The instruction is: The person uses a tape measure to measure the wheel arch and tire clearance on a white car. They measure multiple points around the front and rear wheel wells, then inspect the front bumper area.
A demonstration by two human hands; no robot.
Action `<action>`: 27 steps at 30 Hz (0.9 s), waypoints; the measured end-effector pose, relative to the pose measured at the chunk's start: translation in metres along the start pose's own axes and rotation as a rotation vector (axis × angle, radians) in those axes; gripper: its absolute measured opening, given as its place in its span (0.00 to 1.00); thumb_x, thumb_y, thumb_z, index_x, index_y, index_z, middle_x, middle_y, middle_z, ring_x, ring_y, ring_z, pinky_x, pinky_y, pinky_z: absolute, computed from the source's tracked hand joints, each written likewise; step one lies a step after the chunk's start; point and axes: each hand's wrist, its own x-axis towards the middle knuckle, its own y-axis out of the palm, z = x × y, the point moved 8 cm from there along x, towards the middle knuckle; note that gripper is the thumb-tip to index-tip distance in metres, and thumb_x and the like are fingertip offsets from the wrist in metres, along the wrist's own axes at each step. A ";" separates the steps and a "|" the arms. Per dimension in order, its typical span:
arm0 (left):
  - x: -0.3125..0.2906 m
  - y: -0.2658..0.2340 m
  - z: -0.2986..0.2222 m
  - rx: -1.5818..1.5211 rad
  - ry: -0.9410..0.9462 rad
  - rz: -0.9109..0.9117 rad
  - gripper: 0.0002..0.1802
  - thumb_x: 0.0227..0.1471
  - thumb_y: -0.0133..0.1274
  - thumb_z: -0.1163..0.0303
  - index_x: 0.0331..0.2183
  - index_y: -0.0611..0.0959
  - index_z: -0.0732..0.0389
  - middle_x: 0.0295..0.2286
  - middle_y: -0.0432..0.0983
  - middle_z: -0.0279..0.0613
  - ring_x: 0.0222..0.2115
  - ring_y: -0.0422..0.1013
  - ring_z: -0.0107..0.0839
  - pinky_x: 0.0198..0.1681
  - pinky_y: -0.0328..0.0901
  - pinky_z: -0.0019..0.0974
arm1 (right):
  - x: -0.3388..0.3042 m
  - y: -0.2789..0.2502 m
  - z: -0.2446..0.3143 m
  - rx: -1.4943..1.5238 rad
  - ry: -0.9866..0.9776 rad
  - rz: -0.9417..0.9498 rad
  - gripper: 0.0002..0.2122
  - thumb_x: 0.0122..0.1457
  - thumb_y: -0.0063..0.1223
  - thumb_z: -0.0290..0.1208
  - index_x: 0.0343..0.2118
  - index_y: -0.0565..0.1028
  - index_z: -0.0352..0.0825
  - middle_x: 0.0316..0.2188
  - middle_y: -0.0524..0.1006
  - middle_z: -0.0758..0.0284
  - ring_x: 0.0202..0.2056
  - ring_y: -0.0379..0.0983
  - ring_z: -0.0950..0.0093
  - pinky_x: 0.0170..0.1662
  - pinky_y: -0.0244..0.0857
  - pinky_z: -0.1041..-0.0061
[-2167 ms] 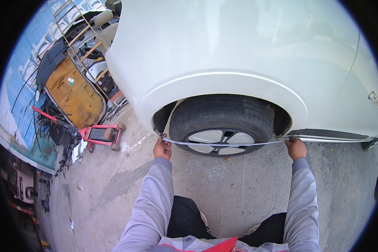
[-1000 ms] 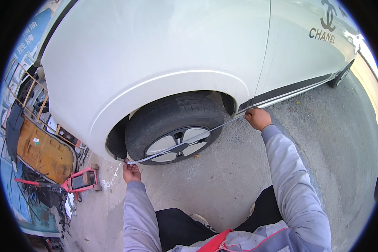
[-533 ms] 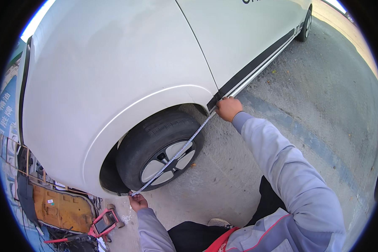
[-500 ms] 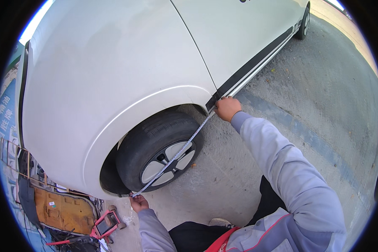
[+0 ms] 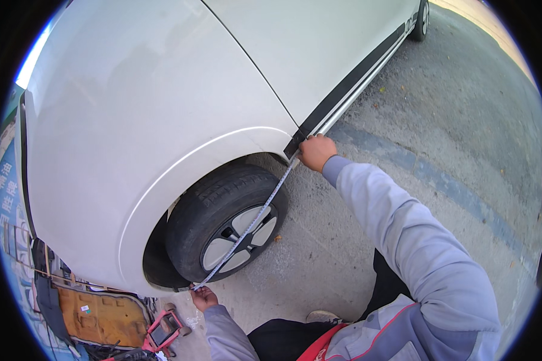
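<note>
A pale tape measure (image 5: 246,229) is stretched in a slant across the wheel (image 5: 190,228) of a white vehicle (image 5: 132,114). My left hand (image 5: 205,297) pinches its lower end by the left lower edge of the wheel arch. At the other end my right hand (image 5: 318,151) is closed on the tape against the black sill trim, right of the arch. The fingertips of my right hand are partly hidden behind its back. The tyre is black, and its rim has light grey panels between dark gaps.
At lower left a red floor jack (image 5: 164,330) stands beside a brown panel (image 5: 102,317). A blue sign (image 5: 7,192) is behind them. My shoe (image 5: 323,316) rests on the concrete ground (image 5: 337,253). The vehicle's other wheel (image 5: 422,23) is at the far upper right.
The view has shifted a little. Both hands keep hold of the tape at the two sides of the arch; the left hand sits slightly lower in the picture.
</note>
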 end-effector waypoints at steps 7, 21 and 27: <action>0.000 -0.003 -0.002 0.010 0.013 -0.037 0.17 0.68 0.47 0.61 0.47 0.81 0.61 0.31 0.80 0.35 0.25 0.70 0.26 0.30 0.66 0.29 | 0.000 0.001 0.000 -0.010 0.007 0.021 0.13 0.57 0.50 0.35 0.36 0.85 0.38 0.40 0.83 0.59 0.46 0.79 0.58 0.45 0.76 0.61; -0.038 -0.039 0.023 0.370 -0.198 -0.257 0.17 0.69 0.43 0.56 0.38 0.80 0.56 0.20 0.71 0.27 0.21 0.65 0.20 0.25 0.60 0.29 | -0.052 0.096 0.003 -0.245 -0.441 0.955 0.19 0.56 0.62 0.47 0.41 0.85 0.36 0.37 0.83 0.57 0.40 0.79 0.57 0.46 0.70 0.54; -0.072 -0.012 0.090 1.217 -0.513 0.064 0.18 0.65 0.50 0.54 0.29 0.78 0.58 0.24 0.79 0.41 0.21 0.72 0.32 0.26 0.69 0.37 | -0.108 0.115 0.054 -0.222 -0.604 1.036 0.19 0.59 0.60 0.46 0.42 0.84 0.34 0.41 0.83 0.57 0.43 0.79 0.57 0.48 0.70 0.55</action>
